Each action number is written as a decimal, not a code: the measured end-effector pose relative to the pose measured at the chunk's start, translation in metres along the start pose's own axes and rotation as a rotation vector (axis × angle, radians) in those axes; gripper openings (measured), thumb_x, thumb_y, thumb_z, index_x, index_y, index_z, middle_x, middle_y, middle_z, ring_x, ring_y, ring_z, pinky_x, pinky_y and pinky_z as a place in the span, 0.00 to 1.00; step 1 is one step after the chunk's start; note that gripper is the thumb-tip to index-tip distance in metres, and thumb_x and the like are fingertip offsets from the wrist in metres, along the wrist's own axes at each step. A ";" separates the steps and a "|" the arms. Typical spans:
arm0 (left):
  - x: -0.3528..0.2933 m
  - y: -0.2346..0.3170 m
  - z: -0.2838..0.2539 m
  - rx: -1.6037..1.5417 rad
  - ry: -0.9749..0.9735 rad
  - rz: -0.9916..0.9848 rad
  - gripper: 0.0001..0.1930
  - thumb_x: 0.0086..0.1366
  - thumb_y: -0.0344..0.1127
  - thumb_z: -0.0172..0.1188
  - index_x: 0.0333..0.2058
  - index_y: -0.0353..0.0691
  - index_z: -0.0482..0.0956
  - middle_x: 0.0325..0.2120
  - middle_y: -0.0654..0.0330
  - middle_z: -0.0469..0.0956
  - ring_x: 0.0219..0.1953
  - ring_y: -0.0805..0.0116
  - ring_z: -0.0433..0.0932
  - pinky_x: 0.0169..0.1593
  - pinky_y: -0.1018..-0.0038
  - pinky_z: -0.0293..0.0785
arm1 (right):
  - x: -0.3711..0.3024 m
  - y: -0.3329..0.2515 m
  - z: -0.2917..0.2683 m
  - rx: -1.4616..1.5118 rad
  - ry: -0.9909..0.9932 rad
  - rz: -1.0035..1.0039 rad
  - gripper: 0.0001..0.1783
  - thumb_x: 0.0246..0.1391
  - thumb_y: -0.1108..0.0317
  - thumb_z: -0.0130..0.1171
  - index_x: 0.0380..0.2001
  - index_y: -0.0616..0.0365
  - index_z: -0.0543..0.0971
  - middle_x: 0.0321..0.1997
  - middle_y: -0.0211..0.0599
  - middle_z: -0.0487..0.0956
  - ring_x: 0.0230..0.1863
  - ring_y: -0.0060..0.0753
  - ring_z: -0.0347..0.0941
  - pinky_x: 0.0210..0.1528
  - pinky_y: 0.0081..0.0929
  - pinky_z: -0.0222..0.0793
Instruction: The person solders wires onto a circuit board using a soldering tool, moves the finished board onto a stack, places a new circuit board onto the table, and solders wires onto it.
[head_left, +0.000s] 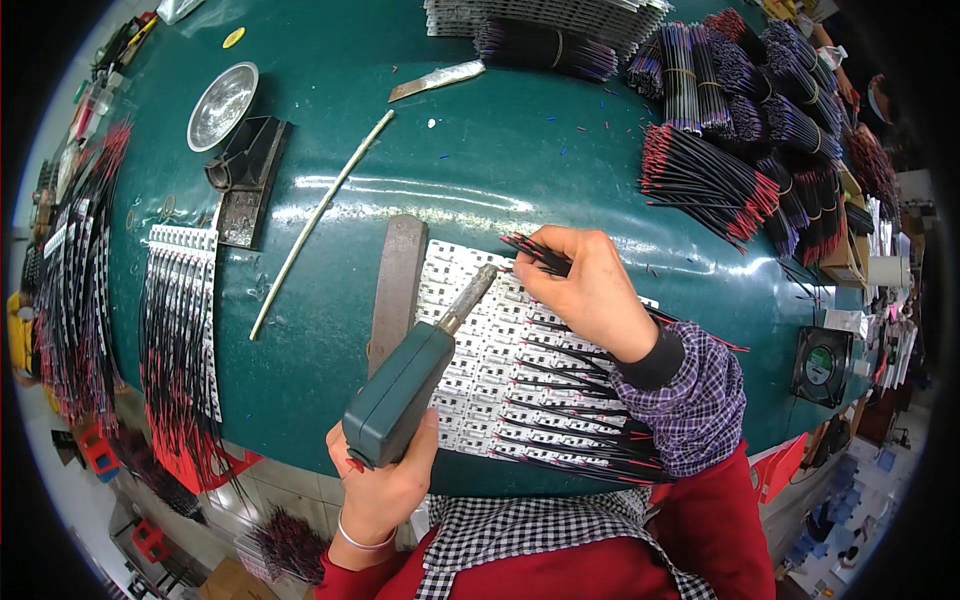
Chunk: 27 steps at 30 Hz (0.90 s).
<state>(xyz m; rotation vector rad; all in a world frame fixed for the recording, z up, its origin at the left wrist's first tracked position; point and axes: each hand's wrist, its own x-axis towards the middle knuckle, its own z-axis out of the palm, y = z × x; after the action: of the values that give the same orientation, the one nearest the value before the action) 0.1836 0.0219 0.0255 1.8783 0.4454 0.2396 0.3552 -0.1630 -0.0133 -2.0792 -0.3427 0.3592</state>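
Observation:
My left hand (385,490) is wrapped round the handle of a dark green soldering gun (402,385). Its metal nose points up and right, the tip close to my right fingers. Between the fingers of my right hand (590,290) is a small bunch of black wires (537,252). Both meet over a white circuit board panel (455,385) made of many small repeated boards. From the panel's right part, black wires with red ends (560,385) stick out in rows. A flat grey bar (398,285) lies along the panel's left edge. My right hand hides the panel's upper right corner.
Bundled wires (740,110) are heaped at the far right, near a small fan (822,365). Panels (545,20) are stacked at the back. Leftward lie a pale stick (320,225), a metal bowl (222,105), a black holder (250,175) and a wired panel (182,310).

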 end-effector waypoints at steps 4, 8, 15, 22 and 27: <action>-0.004 -0.001 -0.001 0.087 0.000 0.063 0.08 0.54 0.24 0.69 0.33 0.30 0.82 0.26 0.57 0.82 0.24 0.70 0.78 0.30 0.74 0.73 | -0.002 0.000 0.000 -0.045 0.027 -0.024 0.11 0.54 0.69 0.62 0.26 0.70 0.77 0.18 0.53 0.73 0.19 0.51 0.70 0.27 0.40 0.66; -0.017 -0.006 -0.009 -0.039 0.028 -0.109 0.15 0.55 0.19 0.67 0.43 0.28 0.80 0.30 0.60 0.79 0.24 0.76 0.74 0.28 0.80 0.69 | -0.003 -0.002 -0.001 -0.038 0.030 -0.043 0.11 0.54 0.69 0.62 0.27 0.69 0.77 0.17 0.53 0.73 0.18 0.54 0.71 0.27 0.42 0.66; -0.024 -0.011 -0.013 -0.036 0.060 -0.094 0.16 0.56 0.18 0.65 0.45 0.27 0.79 0.29 0.58 0.79 0.21 0.76 0.72 0.23 0.81 0.66 | -0.013 -0.004 -0.010 -0.122 0.090 -0.238 0.08 0.58 0.72 0.60 0.37 0.68 0.79 0.31 0.50 0.75 0.31 0.52 0.74 0.35 0.40 0.68; -0.028 -0.014 -0.016 -0.066 0.109 -0.131 0.16 0.57 0.18 0.64 0.46 0.26 0.79 0.28 0.58 0.78 0.20 0.77 0.71 0.23 0.81 0.65 | -0.030 -0.019 -0.003 -0.040 0.122 -0.194 0.07 0.53 0.74 0.62 0.35 0.65 0.80 0.31 0.47 0.78 0.30 0.52 0.76 0.33 0.40 0.70; -0.030 -0.017 -0.014 -0.077 0.061 -0.148 0.16 0.58 0.18 0.64 0.46 0.27 0.80 0.27 0.59 0.79 0.20 0.77 0.71 0.23 0.81 0.65 | -0.028 -0.007 0.005 -0.162 0.076 -0.174 0.06 0.51 0.72 0.62 0.30 0.64 0.79 0.30 0.47 0.78 0.30 0.54 0.76 0.33 0.44 0.70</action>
<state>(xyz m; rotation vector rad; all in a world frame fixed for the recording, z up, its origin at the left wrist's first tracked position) 0.1482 0.0265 0.0153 1.7577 0.6061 0.2123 0.3265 -0.1663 -0.0070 -2.1948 -0.5173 0.1525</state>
